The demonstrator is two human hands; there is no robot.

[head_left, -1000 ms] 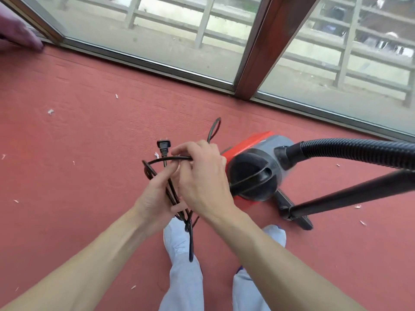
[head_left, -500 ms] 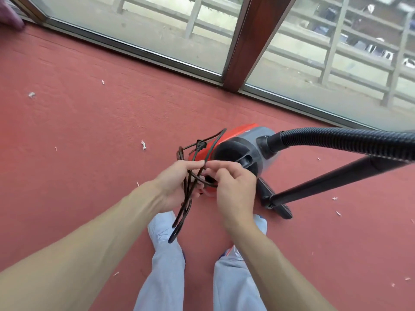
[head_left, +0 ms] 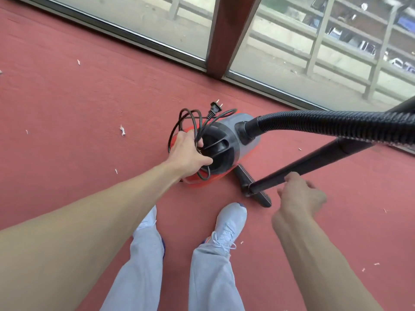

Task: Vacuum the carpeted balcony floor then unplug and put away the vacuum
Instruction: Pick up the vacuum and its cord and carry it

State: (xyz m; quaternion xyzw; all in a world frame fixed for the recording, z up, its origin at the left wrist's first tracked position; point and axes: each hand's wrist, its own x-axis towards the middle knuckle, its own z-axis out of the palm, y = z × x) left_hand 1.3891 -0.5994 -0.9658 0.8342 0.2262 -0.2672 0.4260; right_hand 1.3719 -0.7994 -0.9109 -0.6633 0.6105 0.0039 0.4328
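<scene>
Looking down at grey trousers [head_left: 143, 265] and a light sneaker [head_left: 229, 223] on the red carpet [head_left: 67, 97]. The two hands are well apart.

Right hand [head_left: 301, 196] is just under the black wand [head_left: 314, 162], fingers loosely curled w/ the tips right at the tube. Can't tell if it's actually touching or gripping, looks more like not closed around anything. The wand runs down to the floor nozzle [head_left: 253, 187], which sits flat on the carpet just in front of the sneaker.

Left hand [head_left: 188, 151] is further out, closed on the coiled black cord [head_left: 193, 122], pressing the bundle against the top of the vacuum [head_left: 226, 144] by its black carry handle. Cord loops stick out past the fingers, and the plug [head_left: 214, 108] points up & away, prongs free, not in any socket.

Vacuum is a small red/grey canister sitting on the carpet approx mid-frame, w/ the ribbed black hose [head_left: 325, 124] arcing off to the right.

Bits of white debris [head_left: 122, 130] scattered on the carpet, mostly left side. Beyond that, window track, brown frame post [head_left: 231, 30], railing outside [head_left: 314, 48].
</scene>
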